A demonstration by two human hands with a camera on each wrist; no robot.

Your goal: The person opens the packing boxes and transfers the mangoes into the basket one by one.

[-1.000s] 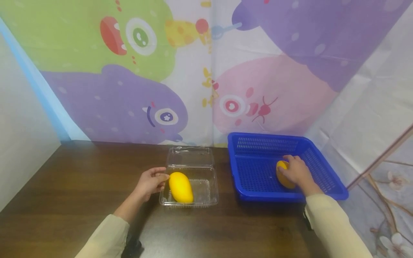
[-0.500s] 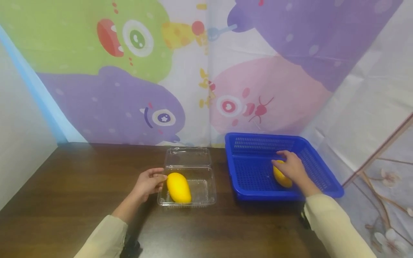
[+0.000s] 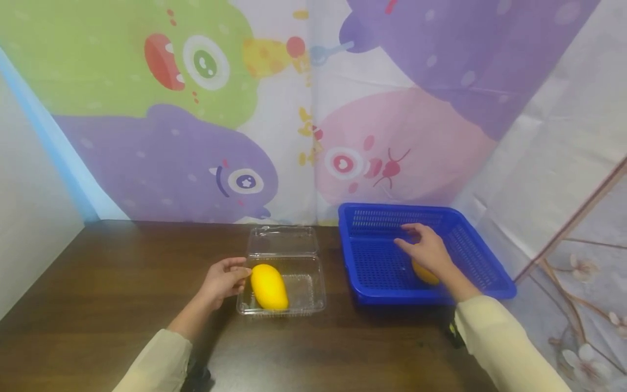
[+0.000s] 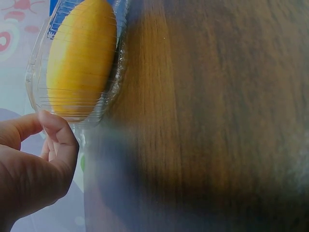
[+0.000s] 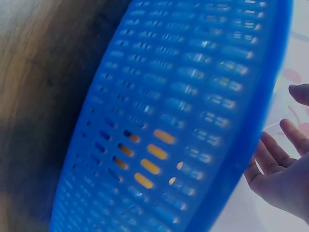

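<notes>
My left hand [image 3: 222,284] pinches the left rim of a clear plastic clamshell box [image 3: 307,288] between thumb and fingers. The box's lid [image 3: 283,242] lies folded back behind it. Inside, on the left, rests a yellow mango [image 3: 269,287], also seen through the box wall in the left wrist view [image 4: 82,60]. My right hand [image 3: 427,251], fingers spread and holding nothing, hovers inside the blue basket [image 3: 387,296]. A second mango [image 3: 425,273] lies in the basket, partly hidden beneath that hand. Its yellow shows through the basket slots in the right wrist view.
Both containers stand on a dark brown wooden table [image 3: 122,294], the basket to the right of the box. A cartoon-print curtain [image 3: 294,190] rises directly behind them. On the right, a flower-patterned sheet [image 3: 573,294] borders the table near the basket.
My right hand has loosened from the mango in the basket and moved up and left, its fingers apart. My left hand stays at the box rim. The head view has shifted slightly.
</notes>
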